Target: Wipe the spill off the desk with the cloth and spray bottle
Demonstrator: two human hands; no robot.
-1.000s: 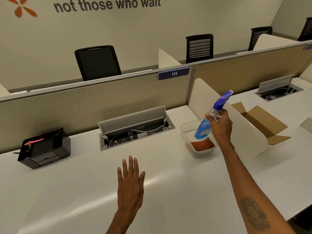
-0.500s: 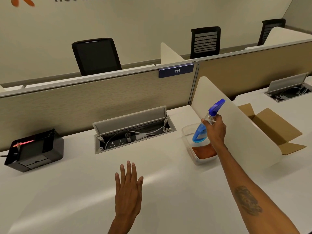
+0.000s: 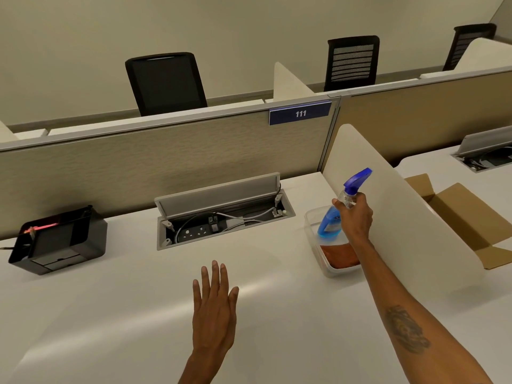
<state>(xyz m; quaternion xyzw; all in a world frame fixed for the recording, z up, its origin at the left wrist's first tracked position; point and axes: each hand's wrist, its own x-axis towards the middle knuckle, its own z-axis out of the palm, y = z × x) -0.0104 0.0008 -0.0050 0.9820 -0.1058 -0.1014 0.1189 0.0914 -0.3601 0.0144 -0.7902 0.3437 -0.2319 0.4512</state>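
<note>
Above the clear tub (image 3: 313, 231) — spray bottle (image 3: 332, 220) hangs from right hand's (image 3: 356, 220) grip.

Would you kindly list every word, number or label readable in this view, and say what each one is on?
"111": white digits on the blue nameplate atop the desk partition.
Label on the spray bottle, held in the right hand: too small and blurred to read.
Nothing else is legible.

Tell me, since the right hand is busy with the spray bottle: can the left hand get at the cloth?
Probably yes: the left hand is open, with bare desk between it and the container holding the cloth.
</note>
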